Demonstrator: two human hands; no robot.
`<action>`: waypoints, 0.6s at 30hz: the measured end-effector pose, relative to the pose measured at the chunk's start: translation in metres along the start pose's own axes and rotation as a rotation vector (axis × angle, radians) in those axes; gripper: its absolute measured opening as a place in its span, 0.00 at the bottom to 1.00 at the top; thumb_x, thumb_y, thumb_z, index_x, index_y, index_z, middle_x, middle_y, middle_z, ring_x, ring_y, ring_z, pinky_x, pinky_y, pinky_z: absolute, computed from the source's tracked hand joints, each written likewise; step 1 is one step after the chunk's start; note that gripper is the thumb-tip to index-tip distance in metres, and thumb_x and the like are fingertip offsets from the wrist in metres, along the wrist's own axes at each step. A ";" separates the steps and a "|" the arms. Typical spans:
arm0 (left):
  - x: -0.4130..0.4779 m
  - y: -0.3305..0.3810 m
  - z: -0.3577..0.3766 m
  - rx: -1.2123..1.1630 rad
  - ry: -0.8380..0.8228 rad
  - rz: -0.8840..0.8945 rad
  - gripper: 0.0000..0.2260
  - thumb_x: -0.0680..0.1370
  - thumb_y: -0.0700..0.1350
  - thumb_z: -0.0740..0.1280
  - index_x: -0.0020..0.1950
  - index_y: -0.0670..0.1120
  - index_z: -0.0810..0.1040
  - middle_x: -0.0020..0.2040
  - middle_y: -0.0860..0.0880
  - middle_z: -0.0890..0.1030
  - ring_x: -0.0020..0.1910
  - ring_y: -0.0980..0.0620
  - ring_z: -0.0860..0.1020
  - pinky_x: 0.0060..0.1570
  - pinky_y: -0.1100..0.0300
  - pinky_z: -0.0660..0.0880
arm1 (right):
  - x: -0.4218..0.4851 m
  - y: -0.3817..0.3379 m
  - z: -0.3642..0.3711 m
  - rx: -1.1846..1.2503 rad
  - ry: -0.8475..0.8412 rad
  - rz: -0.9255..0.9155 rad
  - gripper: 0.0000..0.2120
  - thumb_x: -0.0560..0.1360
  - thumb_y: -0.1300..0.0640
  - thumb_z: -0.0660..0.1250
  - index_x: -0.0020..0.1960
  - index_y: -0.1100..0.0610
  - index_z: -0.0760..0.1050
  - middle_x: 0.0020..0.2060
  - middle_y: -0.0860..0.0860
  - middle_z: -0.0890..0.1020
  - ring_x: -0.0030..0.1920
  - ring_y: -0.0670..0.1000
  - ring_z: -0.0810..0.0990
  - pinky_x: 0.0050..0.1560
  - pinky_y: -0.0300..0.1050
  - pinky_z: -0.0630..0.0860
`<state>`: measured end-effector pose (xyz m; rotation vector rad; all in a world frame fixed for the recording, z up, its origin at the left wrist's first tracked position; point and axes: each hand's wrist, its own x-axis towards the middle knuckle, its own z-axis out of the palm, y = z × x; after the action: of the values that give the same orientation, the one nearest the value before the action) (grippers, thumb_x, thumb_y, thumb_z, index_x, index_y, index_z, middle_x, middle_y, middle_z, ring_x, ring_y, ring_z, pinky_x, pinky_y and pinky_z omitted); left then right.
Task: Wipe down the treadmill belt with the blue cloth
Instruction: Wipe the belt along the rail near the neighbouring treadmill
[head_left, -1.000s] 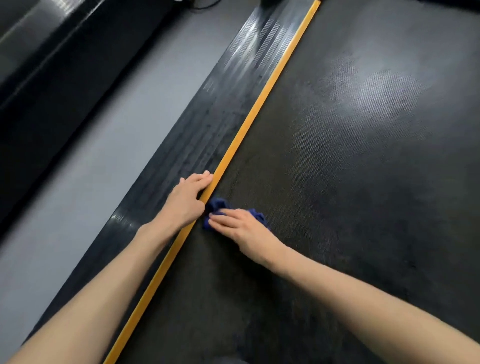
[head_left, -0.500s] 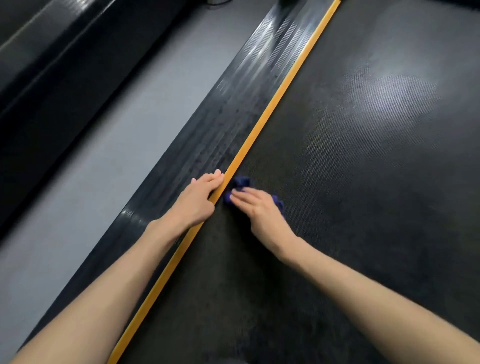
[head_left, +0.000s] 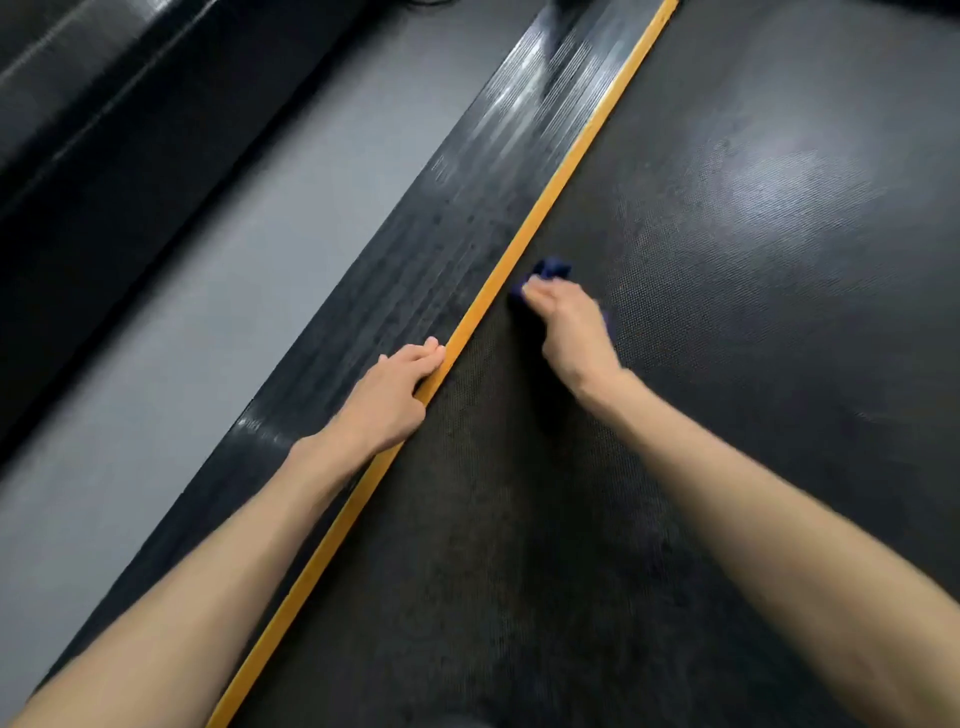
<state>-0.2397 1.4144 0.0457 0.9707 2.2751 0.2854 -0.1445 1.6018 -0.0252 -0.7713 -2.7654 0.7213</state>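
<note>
Right hand (head_left: 569, 325), gripping blue cloth (head_left: 551, 270), is advancing up treadmill belt (head_left: 727, 389) mid-wipe; left hand (head_left: 389, 397) is bracing flat; farther strokes are probably pending.

Treadmill belt (head_left: 727, 364): dark, textured, fills the right side.
Orange strip (head_left: 571, 156): runs along the belt's left edge.
Side rail (head_left: 441, 234): black, ribbed, left of the strip.
Floor (head_left: 208, 286): grey, further left.
Blue cloth (head_left: 551, 269): bunched on the belt, just beside the strip, held down by the right hand (head_left: 571, 327).
Left hand (head_left: 389, 400): rests nearer, on rail and strip.
</note>
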 end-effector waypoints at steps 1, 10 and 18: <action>0.000 -0.001 0.000 -0.004 0.013 -0.002 0.34 0.73 0.27 0.56 0.75 0.52 0.58 0.76 0.56 0.56 0.76 0.50 0.52 0.75 0.50 0.46 | -0.032 -0.012 0.011 0.006 -0.078 -0.132 0.24 0.66 0.71 0.58 0.61 0.64 0.75 0.61 0.61 0.77 0.63 0.63 0.73 0.63 0.55 0.69; -0.010 0.002 -0.002 -0.001 0.042 0.050 0.31 0.76 0.30 0.59 0.76 0.48 0.58 0.77 0.52 0.55 0.76 0.48 0.50 0.73 0.54 0.44 | 0.016 0.023 -0.012 -0.195 -0.010 0.128 0.19 0.77 0.64 0.54 0.68 0.61 0.68 0.69 0.56 0.69 0.68 0.59 0.65 0.64 0.49 0.62; -0.035 -0.012 0.011 0.158 0.212 0.022 0.25 0.74 0.32 0.60 0.71 0.45 0.68 0.70 0.50 0.67 0.67 0.51 0.67 0.65 0.57 0.66 | -0.146 -0.073 0.040 0.005 -0.308 -0.490 0.26 0.72 0.61 0.49 0.66 0.59 0.72 0.66 0.54 0.74 0.66 0.59 0.71 0.63 0.55 0.67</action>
<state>-0.2215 1.3809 0.0490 1.0911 2.5120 0.2304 -0.0642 1.4539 -0.0300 0.0407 -3.0302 0.7904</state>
